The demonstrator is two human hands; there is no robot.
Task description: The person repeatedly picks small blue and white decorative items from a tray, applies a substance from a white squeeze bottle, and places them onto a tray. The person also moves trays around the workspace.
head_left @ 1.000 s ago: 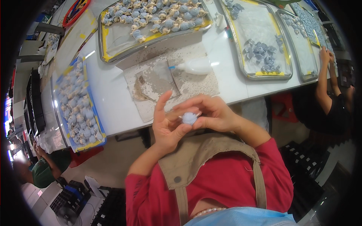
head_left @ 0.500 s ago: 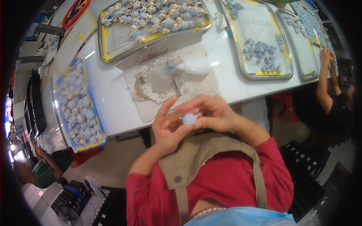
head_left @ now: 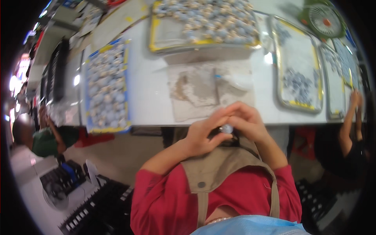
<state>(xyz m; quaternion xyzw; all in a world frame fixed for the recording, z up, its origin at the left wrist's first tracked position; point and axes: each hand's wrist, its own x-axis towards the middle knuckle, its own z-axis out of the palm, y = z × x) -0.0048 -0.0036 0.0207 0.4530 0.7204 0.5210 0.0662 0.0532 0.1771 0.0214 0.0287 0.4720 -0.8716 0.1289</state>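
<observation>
A blue mask (head_left: pixel 250 225) fills the lower edge, with a pearl necklace (head_left: pixel 218 220) just beyond it, then a red shirt (head_left: pixel 168 199) and a brown apron (head_left: pixel 219 166).

Over the apron's upper edge, near the edge of the desk (head_left: pixel 150 94), the two hands meet. The left hand (head_left: pixel 201 136) is curled, its thumb and fingers drawn in on a small pale blue piece (head_left: pixel 226 128). The right hand (head_left: pixel 250 123) arches in from the other side, fingers bent and nearly closed on the same piece. The fingers cover much of it, and the blur hides exactly which fingertips press on it.

Beyond the hands, a stained grey card (head_left: pixel 192 113) lies on the desk, with a white bottle (head_left: pixel 239 83) on its side there. To the left stands a blue tray (head_left: pixel 127 82) full of blue and cream figures (head_left: pixel 107 88). To the right, a metal tray (head_left: pixel 279 74) holds grey-blue parts (head_left: pixel 297 84), and a narrower tray (head_left: pixel 336 114) stands beside it.

Farther back, a large tray (head_left: pixel 152 33) carries many more figures, and a green fan (head_left: pixel 324 19) stands at the far right. One co-worker (head_left: pixel 49 139) sits at far left, another (head_left: pixel 344 135) at far right.
</observation>
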